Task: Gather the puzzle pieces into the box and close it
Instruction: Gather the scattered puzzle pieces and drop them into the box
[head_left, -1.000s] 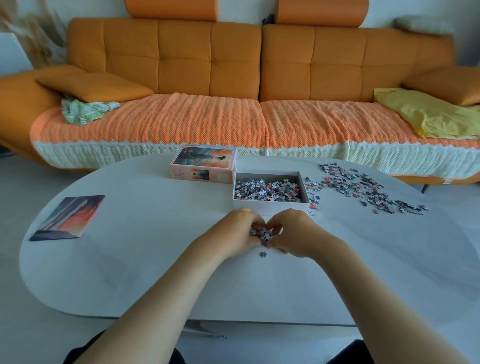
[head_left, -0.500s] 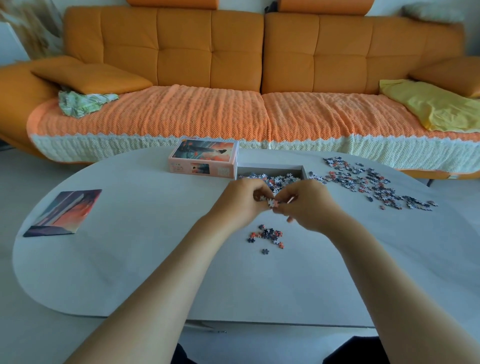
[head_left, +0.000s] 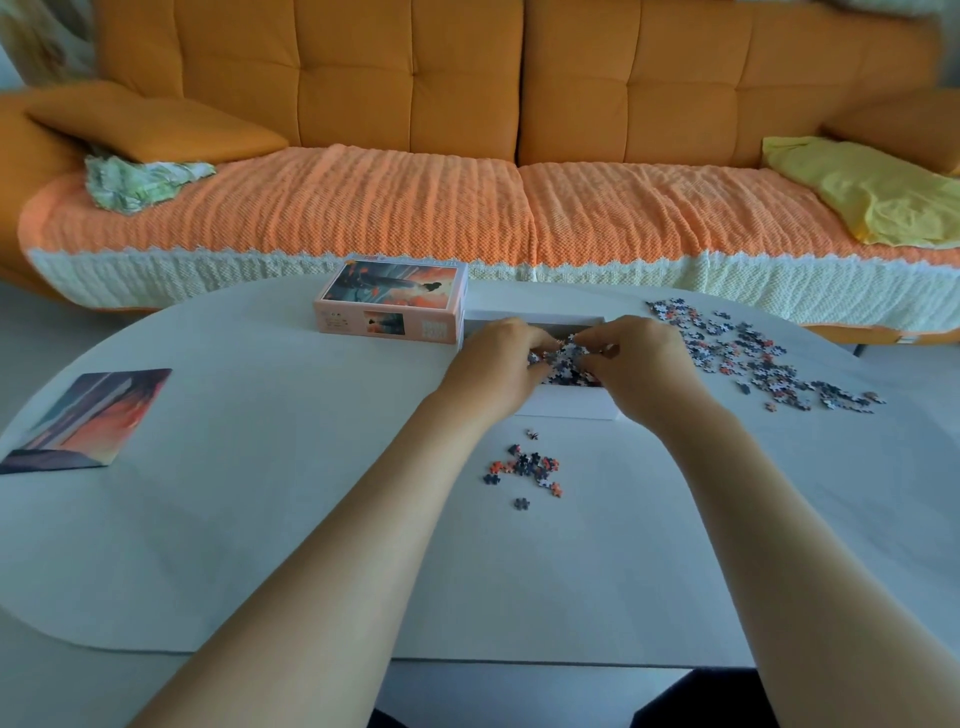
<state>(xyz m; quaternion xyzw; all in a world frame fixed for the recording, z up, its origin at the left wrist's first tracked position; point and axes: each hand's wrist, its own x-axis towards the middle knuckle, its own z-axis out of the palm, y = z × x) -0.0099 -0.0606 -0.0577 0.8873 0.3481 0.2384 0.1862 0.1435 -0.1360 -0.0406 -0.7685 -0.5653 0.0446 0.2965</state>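
Observation:
The open white box (head_left: 566, 402) sits mid-table with puzzle pieces inside. My left hand (head_left: 498, 366) and my right hand (head_left: 641, 364) are over it, side by side, fingers curled round a small clump of puzzle pieces (head_left: 566, 358) between them. A small cluster of loose pieces (head_left: 524, 467) lies on the table in front of the box. A larger scatter of pieces (head_left: 748, 353) spreads to the right of the box. The picture-printed lid (head_left: 389, 304) stands just left of the box.
A printed picture card (head_left: 88, 418) lies at the left of the white oval table (head_left: 260, 519). An orange sofa (head_left: 467, 156) with a yellow cloth (head_left: 872, 192) runs behind the table.
Both hands lifted a clump of pieces from the table in front of the box and carried it forward over the box. A few pieces stayed behind on the table.

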